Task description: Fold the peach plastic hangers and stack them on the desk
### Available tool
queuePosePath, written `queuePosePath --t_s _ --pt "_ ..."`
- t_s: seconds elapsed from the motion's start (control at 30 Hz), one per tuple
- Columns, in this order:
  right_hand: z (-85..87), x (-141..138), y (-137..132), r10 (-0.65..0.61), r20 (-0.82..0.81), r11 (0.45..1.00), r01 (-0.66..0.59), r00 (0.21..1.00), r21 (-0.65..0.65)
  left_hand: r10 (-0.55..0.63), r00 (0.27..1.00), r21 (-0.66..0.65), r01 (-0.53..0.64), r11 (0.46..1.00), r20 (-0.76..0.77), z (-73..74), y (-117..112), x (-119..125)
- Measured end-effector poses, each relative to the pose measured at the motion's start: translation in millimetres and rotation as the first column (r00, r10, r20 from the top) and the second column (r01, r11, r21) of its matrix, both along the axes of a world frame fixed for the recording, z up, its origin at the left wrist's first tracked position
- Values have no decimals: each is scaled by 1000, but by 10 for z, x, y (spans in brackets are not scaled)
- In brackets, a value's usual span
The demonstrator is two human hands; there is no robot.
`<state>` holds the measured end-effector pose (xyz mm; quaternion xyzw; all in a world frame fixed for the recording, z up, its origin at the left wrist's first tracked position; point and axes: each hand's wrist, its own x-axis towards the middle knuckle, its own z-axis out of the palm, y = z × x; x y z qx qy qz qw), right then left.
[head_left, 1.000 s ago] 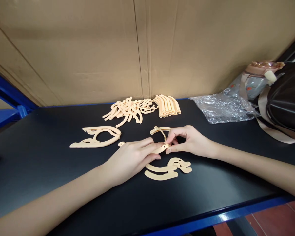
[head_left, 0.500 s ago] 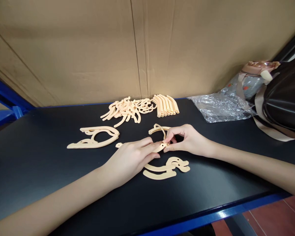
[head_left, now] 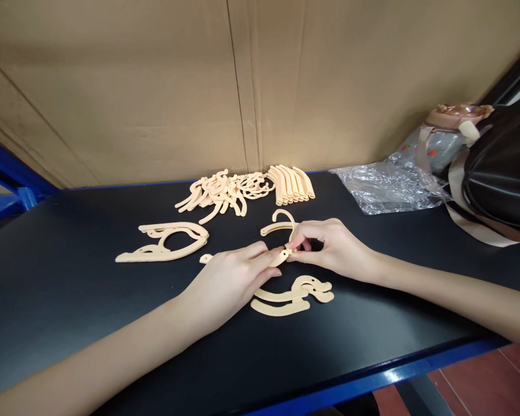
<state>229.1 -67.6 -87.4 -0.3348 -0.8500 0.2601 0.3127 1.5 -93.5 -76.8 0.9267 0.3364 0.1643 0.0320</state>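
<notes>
hook (head_left: pixel 292 218) — pinched by right hand (head_left: pixel 334 247), curved bar (head_left: pixel 279 259) — gripped in left hand (head_left: pixel 230 274)

Table access: ctr. blocked, L flank + front passable.
Black table (head_left: pixel 364 329): wide lane far L, past folded hanger (head_left: pixel 179 252); strip betw. front pcs (head_left: pixel 281 309) & blue front edge (head_left: pixel 390 375) also OK. Ctr. taken by L hand (head_left: pixel 237 271) + R hand (head_left: pixel 335 248), curved pc (head_left: pixel 279 260) & hook pc (head_left: pixel 292 218) there too. Gap R hand–plastic bag (head_left: pixel 385 188) OK from above; R forearm (head_left: pixel 433 283) bars low entry from front. Rear obstr.: loose pile (head_left: pixel 219 193), stack (head_left: pixel 292 184), cardbd. wall (head_left: pixel 156 86). Far R obstr.: bottle (head_left: pixel 442 138), dark bag (head_left: pixel 502 167), strap (head_left: pixel 481 228).
</notes>
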Motion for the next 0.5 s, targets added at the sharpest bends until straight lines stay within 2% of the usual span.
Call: queuePosePath --t_s 0.17,0.33,0.5 --pt "6 -21 -25 17 19 999 -16 1000 -34 1 999 -38 1 999 34 5 27 -16" --pt "71 -11 6 21 105 997 -29 994 67 39 997 -61 -35 998 66 -13 43 -49" --pt "36 70 62 -12 183 986 -19 983 167 75 993 31 -78 996 86 -52 34 -70"
